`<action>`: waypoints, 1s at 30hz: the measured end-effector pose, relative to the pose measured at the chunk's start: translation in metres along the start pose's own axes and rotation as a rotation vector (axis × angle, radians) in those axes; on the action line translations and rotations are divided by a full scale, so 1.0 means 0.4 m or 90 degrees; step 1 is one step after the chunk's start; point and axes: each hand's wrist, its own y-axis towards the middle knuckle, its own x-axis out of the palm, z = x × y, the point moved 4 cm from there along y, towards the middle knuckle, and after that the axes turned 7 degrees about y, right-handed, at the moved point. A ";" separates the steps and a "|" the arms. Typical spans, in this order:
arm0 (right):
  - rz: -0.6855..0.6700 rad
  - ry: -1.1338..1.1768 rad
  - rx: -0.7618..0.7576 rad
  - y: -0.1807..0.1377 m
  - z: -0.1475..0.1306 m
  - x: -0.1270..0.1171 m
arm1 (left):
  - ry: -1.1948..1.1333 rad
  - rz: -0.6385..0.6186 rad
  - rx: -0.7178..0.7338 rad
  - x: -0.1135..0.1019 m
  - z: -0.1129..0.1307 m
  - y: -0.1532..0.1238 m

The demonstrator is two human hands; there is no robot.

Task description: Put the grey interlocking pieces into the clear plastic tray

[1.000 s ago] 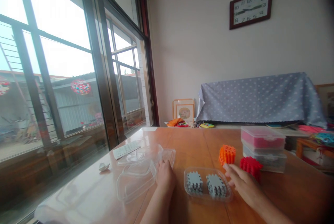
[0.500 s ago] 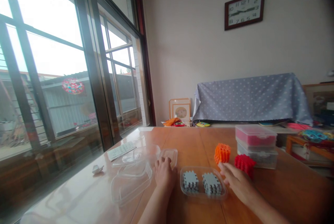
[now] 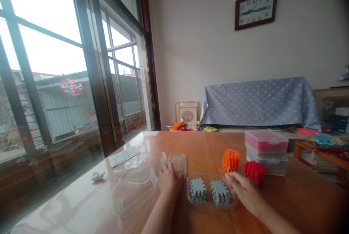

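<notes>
A clear plastic container (image 3: 212,206) holds two stacks of grey interlocking pieces, the left stack (image 3: 197,188) and the right stack (image 3: 219,191). My right hand (image 3: 244,188) is at the container's right rim, fingers stretched forward and nothing visible in them. Whether it touches the rim I cannot tell. My left hand (image 3: 169,178) rests on the table left of the container, its fingers loosely bent and apart. Just beyond it lies a small clear lid (image 3: 178,161). An orange block of stacked pieces (image 3: 231,160) and a red one (image 3: 255,173) stand behind my right hand.
Two stacked clear boxes (image 3: 266,150), the upper with pink contents, stand at the back right. More clear plastic containers (image 3: 133,194) lie to the left, near a printed sheet (image 3: 124,156) and a small grey piece (image 3: 97,176). The wooden table (image 3: 196,146) stands beside glass doors.
My left hand has shifted slightly left, off the small lid's edge. My right hand has edged left toward the container's rim. The view has turned a little.
</notes>
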 end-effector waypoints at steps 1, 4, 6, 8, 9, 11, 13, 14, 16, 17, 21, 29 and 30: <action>0.000 -0.001 -0.001 0.000 -0.001 0.000 | 0.004 0.001 0.001 0.000 0.002 -0.001; 0.001 0.005 0.000 -0.003 -0.007 -0.001 | 0.007 0.008 -0.002 0.003 0.008 -0.003; 0.001 0.011 -0.002 -0.005 -0.012 -0.002 | 0.009 -0.005 -0.007 0.011 0.010 -0.003; -0.001 0.007 -0.005 -0.006 -0.013 -0.002 | 0.019 -0.032 -0.006 0.023 0.012 -0.002; -0.001 0.001 -0.006 -0.005 -0.012 -0.001 | 0.026 -0.046 -0.002 0.028 0.013 -0.001; -0.003 -0.012 -0.006 -0.004 -0.006 -0.001 | 0.040 -0.057 0.007 0.032 0.016 0.001; -0.010 -0.015 -0.007 -0.001 0.002 0.000 | 0.046 -0.049 0.013 0.029 0.019 0.004; -0.017 -0.015 -0.007 0.001 0.005 0.000 | 0.046 -0.042 0.012 0.027 0.020 0.005; -0.037 -0.015 -0.002 0.004 0.011 0.000 | 0.037 -0.025 0.013 0.021 0.022 0.007; -0.046 -0.016 0.001 0.005 0.012 -0.001 | 0.028 -0.013 0.018 0.018 0.024 0.008; -0.053 -0.015 0.008 0.005 0.007 -0.005 | -0.043 0.051 0.060 0.013 0.031 0.012; 0.020 0.012 -0.002 -0.004 -0.009 0.001 | -0.167 0.096 -0.006 0.022 0.013 0.029; 0.016 0.010 -0.002 -0.003 -0.009 0.000 | -0.169 0.103 -0.012 0.019 0.013 0.029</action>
